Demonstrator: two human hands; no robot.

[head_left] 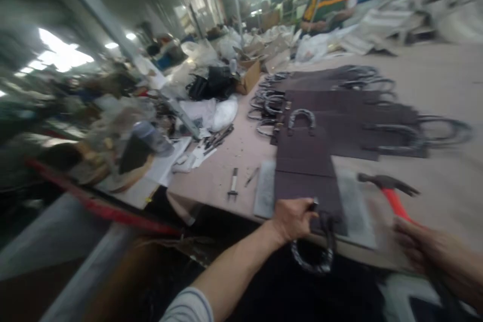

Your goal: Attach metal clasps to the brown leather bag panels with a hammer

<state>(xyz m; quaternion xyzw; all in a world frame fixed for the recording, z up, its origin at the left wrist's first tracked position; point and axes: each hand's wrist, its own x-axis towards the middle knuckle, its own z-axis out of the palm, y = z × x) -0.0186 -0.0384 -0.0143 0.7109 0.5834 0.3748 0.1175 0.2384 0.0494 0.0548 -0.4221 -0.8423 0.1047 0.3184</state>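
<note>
A dark brown bag panel lies on a pale flat slab at the table's front edge. Each end carries a curved handle with a shiny wrapping; the near handle hangs over the edge. My left hand rests on the panel's near end, fingers pinched around a short piece with a shiny tip, too small and blurred to name. To the right, my right hand grips the red handle of a claw hammer, whose dark head is raised beside the slab.
More brown panels with handles are piled behind. A small metal tool and several pens or tools lie on the left. A cardboard box stands farther back. A metal post rises at left. Another person is across the table.
</note>
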